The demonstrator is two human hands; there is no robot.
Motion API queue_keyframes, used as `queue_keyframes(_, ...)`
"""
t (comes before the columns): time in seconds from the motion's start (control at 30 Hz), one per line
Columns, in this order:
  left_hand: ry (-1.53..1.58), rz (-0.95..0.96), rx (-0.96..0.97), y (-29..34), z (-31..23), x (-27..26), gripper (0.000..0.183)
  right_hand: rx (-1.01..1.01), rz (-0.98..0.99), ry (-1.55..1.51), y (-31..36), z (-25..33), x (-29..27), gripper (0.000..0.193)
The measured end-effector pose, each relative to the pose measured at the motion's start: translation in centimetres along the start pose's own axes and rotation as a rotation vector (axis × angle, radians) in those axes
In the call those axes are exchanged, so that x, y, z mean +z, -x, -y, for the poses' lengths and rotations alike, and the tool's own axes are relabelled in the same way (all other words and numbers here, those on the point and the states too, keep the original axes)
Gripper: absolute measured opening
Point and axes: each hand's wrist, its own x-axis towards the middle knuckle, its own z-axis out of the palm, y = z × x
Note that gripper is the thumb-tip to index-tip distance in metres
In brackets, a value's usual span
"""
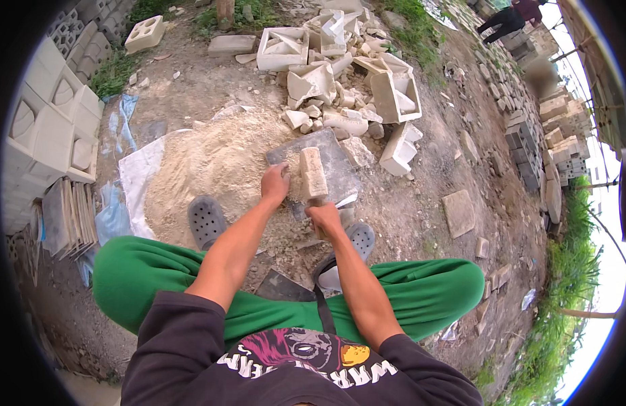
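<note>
My right hand (pixel 324 220) is wrapped round the short handle of a dusty mallet (pixel 313 172). Its pale, rectangular head is over a flat grey slab (pixel 340 169) lying on the ground between my feet. At the slab's left edge is my left hand (pixel 275 184), closed, with its fingertips turned down; what they hold, if anything, is hidden. Next to this hand spreads a heap of pale crushed stone powder (pixel 205 159), partly on a white sheet (pixel 142 177).
Broken pale blocks (pixel 320 84) and rubble pile up beyond the slab. Patterned blocks (pixel 56 111) are stacked at left, above thin boards (pixel 69 213). A flat stone (pixel 458 213) lies at right, with grey hollow blocks (pixel 523 145) farther off. Another person (pixel 512 20) is far back.
</note>
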Motion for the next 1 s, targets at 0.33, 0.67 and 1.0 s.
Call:
queue_keyframes(0.33, 0.158, 0.035, -0.280, -0.6, -0.7, 0.2, 0.030, -0.155, -0.105, -0.264, 1.0, 2.7, -1.2, 0.021)
queue_keyframes(0.67, 0.072, 0.003, -0.159, -0.7, 1.4, -0.5, 0.038, 0.140, 0.086, -0.143, 0.1, 0.9, -1.2, 0.041)
queue_keyframes(1.0, -0.013, -0.234, -0.173, 0.6, 1.1, -1.7, 0.028, 0.200, -0.135, -0.356, -0.8, -2.2, -3.0, 0.025)
